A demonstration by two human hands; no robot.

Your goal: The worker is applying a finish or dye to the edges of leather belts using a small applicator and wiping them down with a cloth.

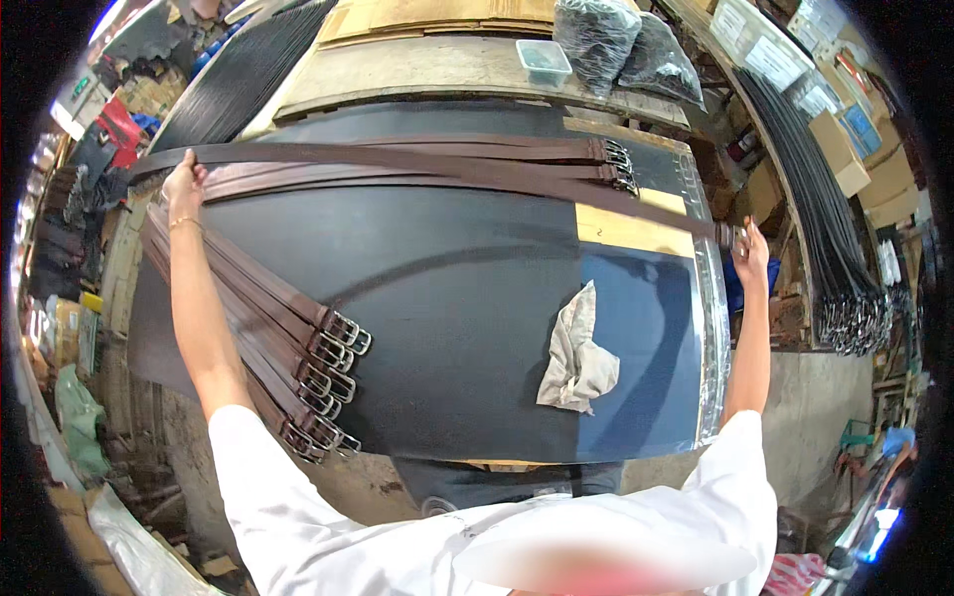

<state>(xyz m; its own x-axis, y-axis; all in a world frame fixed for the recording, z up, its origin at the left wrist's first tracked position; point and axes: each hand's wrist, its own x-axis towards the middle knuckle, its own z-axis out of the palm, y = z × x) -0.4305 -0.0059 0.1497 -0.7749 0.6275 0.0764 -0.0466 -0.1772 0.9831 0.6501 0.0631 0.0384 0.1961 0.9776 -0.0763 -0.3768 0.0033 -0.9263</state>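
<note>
A long dark brown belt is stretched between my two hands above the table. My left hand pinches its strap toward the far left, and a short end runs on past the fingers. At the far right my right hand grips the buckle end. Behind and below the held belt lie several brown belts with their metal buckles to the right. More brown belts are fanned out at the left of the table, buckles toward me. A crumpled beige cloth lies right of the middle.
The worktable has a black top with a blue section at its right. Black straps lie at the far left; black belts hang over a rack at the right. A clear plastic tub and filled plastic bags stand at the back.
</note>
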